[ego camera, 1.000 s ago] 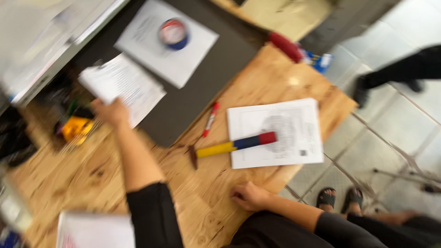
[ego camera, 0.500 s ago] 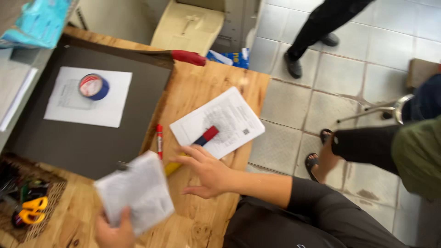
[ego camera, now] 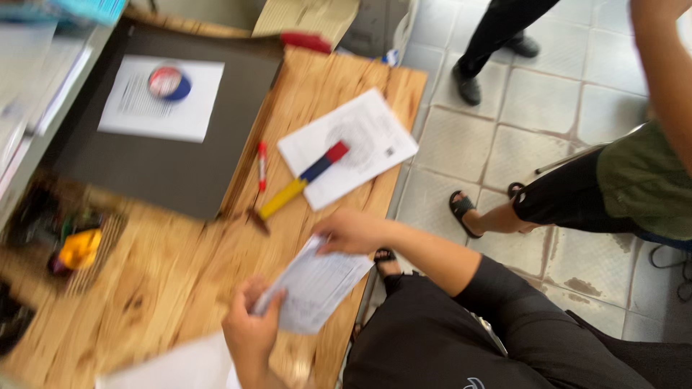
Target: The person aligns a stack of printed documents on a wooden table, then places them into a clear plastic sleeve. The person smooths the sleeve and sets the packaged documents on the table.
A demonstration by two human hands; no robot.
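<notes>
Printed slip (ego camera: 317, 284) held in both hands, over near edge of wooden table (ego camera: 180, 288). Left hand (ego camera: 252, 328) pinches lower-left corner, right hand (ego camera: 353, 230) pinches upper edge. Long axis runs diagonal, lower-left to upper-right, between hands. Yellow-handled tool (ego camera: 303, 180) lies beyond slip, nearer right hand, roughly parallel. Frame blurred.

There are no boxes with labels, no signs and no screens here. Only printed white papers show. One small printed sheet (ego camera: 317, 284) is held between the left hand (ego camera: 252, 333) and the right hand (ego camera: 353, 230). Another white printed sheet (ego camera: 364, 133) lies just past the right hand.
</notes>
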